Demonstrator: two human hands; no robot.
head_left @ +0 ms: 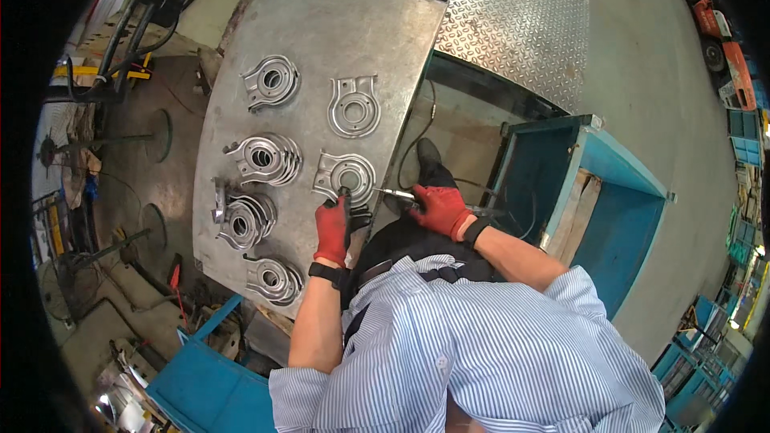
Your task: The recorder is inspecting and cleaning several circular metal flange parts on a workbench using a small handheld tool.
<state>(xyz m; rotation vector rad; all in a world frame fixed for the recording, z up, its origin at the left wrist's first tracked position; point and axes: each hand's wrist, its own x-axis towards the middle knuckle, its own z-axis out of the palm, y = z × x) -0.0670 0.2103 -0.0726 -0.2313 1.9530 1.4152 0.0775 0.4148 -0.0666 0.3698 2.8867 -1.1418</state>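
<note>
My left hand (334,228), in a red and black glove, presses its fingertips on the lower edge of a stamped metal bracket (350,170) with a round ring. The bracket lies flat near the right edge of the metal table (369,24). My right hand (441,210), in a similar glove, grips a slim silver air grinder (399,194). Its thin tip points left, at the bracket's rim; whether it touches cannot be made out. Just beyond sits another single bracket (354,107). Part of my left fingers is hidden.
Stacks of like brackets lie along the table's left: a far stack (273,80), a middle stack (265,159), a nearer stack (245,220) and a nearest stack (274,280). A blue bin (618,224) stands right, beside a hose (423,132). Tread plate (513,24) lies beyond.
</note>
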